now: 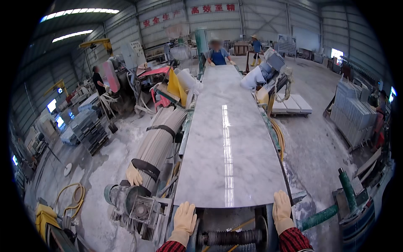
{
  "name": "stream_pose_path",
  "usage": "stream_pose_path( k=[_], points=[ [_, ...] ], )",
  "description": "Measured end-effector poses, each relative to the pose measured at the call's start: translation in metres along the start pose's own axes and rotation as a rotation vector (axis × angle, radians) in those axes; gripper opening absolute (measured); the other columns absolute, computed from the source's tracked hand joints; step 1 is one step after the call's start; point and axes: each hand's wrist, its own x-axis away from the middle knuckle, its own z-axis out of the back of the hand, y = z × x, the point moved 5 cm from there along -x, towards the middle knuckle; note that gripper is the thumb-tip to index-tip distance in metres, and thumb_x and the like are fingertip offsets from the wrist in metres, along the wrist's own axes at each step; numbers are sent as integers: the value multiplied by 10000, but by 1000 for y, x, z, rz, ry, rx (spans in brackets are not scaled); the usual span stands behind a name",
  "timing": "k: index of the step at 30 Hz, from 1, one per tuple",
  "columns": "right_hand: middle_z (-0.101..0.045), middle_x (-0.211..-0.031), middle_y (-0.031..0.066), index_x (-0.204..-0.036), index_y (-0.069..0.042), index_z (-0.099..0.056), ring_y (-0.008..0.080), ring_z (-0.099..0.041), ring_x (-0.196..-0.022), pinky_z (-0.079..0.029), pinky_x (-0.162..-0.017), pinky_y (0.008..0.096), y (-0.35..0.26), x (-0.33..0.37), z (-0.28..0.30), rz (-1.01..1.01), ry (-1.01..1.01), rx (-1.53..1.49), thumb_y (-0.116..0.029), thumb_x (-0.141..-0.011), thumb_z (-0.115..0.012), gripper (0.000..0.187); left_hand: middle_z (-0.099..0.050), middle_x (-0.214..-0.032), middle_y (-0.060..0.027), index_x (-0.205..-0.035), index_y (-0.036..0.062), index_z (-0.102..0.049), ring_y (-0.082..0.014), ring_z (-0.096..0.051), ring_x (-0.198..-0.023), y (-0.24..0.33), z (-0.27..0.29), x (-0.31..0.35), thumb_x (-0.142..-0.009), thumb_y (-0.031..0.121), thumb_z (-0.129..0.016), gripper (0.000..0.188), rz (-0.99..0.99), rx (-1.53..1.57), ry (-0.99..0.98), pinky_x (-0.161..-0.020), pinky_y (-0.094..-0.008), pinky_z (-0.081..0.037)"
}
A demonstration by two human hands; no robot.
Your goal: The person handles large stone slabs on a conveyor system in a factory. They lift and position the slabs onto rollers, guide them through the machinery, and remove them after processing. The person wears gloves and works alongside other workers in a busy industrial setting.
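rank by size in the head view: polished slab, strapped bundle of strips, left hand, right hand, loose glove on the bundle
1. Polished slab
2. Strapped bundle
3. Left hand and right hand: look alike, so unranked
4. Loose glove

Pale cream on the gloved left hand (183, 219) just past six o'clock and on the gloved right hand (282, 208) between four and five, with red and black checks on the sleeves (293, 240). White with soft grey swirls, plus one bright stripe of shine, on the slab (205, 138) from six up to twelve. Blue on the apron (218, 58) at twelve, yellow on the flap (176, 87) at eleven, green on the pipe (347, 190) at four.
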Motion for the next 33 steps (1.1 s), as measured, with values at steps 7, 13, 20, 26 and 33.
stream_pose_path(
  k=[7,13,20,26,33],
  points=[
    [-629,-1238,271,-1244,-8,-621,513,-599,-1147,-499,-1019,571,-10,-8,10,-22,-16,-46,-33,-901,-637,344,-515,-1595,-256,-1515,99,-564,-525,-477,-1455,-3,-1,6,-999,278,-698,563,16,9,7,-1233,-579,-391],
    [-628,-1268,275,-1246,-12,-621,512,-595,-1156,-495,-1019,572,-10,-6,12,-29,-35,-50,-49,-901,-643,347,-519,-1606,-225,-1525,121,-565,-500,-489,-1469,-5,-4,11,-1009,303,-688,561,25,-20,11,-1244,-561,-392],
    [-628,-1256,259,-1249,-28,-613,504,-581,-1131,-481,-1002,574,-8,-1,10,-18,-19,-20,-97,-909,-653,349,-532,-1584,-214,-1513,120,-572,-493,-503,-1453,-5,-3,15,-1003,307,-695,557,5,-48,38,-1239,-557,-398],
    [-622,-1179,246,-1205,-34,-612,482,-578,-1071,-473,-942,553,-14,-5,17,-18,17,-61,-92,-922,-626,289,-535,-1580,-217,-1507,118,-578,-491,-500,-1455,-3,-1,17,-1003,310,-695,552,-3,-20,45,-1243,-559,-394],
    [-631,-1256,276,-1242,-20,-622,509,-585,-1130,-478,-1007,575,-9,5,11,0,4,-25,-84,-922,-632,326,-527,-1601,-221,-1515,114,-577,-491,-489,-1472,-4,-3,22,-1013,313,-691,551,3,-30,43,-1247,-558,-389]
  ],
)
